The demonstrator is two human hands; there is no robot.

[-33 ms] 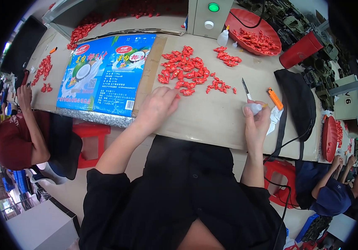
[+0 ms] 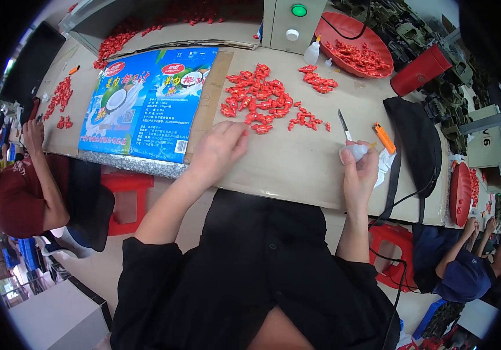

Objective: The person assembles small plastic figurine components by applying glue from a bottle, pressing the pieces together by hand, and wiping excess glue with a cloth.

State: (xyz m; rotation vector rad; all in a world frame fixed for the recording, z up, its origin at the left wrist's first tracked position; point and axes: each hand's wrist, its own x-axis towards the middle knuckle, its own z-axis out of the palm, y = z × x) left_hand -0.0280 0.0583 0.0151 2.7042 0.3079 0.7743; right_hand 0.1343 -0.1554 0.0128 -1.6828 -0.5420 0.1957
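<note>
My left hand (image 2: 220, 153) is over the table's near part, thumb and fingers pinched on a small red piece that mostly hides behind the fingertips. Just beyond it lies a pile of glossy red figurines (image 2: 262, 96) with gold touches. Smaller red pieces (image 2: 305, 119) lie to the pile's right. In my right hand (image 2: 360, 174) is a small white squeeze bottle (image 2: 353, 153) with a yellowish tip, tilted toward the right. A thin-bladed knife (image 2: 344, 124) lies right beyond that hand, its blade pointing away from me. An orange-handled tool (image 2: 385, 138) rests on white tissue (image 2: 383, 166) beside it.
A blue printed cardboard sheet (image 2: 145, 105) covers the left of the table. Toward the back right are a red bowl (image 2: 344, 29) of red pieces, another white bottle (image 2: 312, 53) and a red cylinder (image 2: 421, 70). A black bag (image 2: 416, 146) lies at right. Co-workers sit on both sides.
My left hand has shifted slightly left with the small red piece. In my right hand, the bottle's tip has dipped a little. The things on the table have stayed put.
</note>
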